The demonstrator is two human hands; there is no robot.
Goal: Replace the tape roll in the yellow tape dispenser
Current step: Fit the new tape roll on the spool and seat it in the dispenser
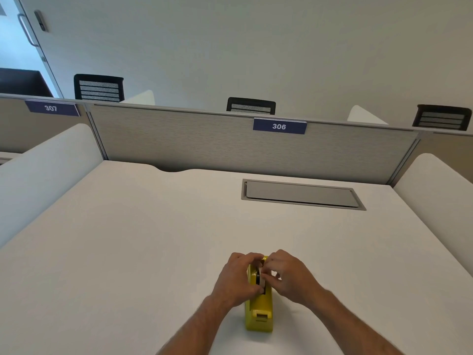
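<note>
Yellow tape dispenser sits on the white bench, well on the near side of the grey cable hatch and a little to its left. Dispenser's long axis runs away from the person: cutter end nearest the body, roll cradle at the far end.

Both hands are on the cradle end. Left hand presses against the dispenser's left flank, fingers curled over the top edge, looks like it steadies the body. Right hand comes in from the right flank, fingers pinched at the tape roll, which shows only as a dark hub with a pale band in the slot between the two hands. Cannot tell whether the pinch is on the roll itself, its core or a loose tape end; too small and partly covered.

Key relation: the roll stands on edge in the slot, its axle crossing the dispenser's long axis, directly between the two sets of fingers, so each hand is equally near. Judged step: roll is either coming out of or going into the cradle; cannot tell which, nor whether it is seated. No second roll visible anywhere on the bench.

Next move likely needs a straight lift or push along the slot. Risk: dispenser tips toward the hatch.
</note>
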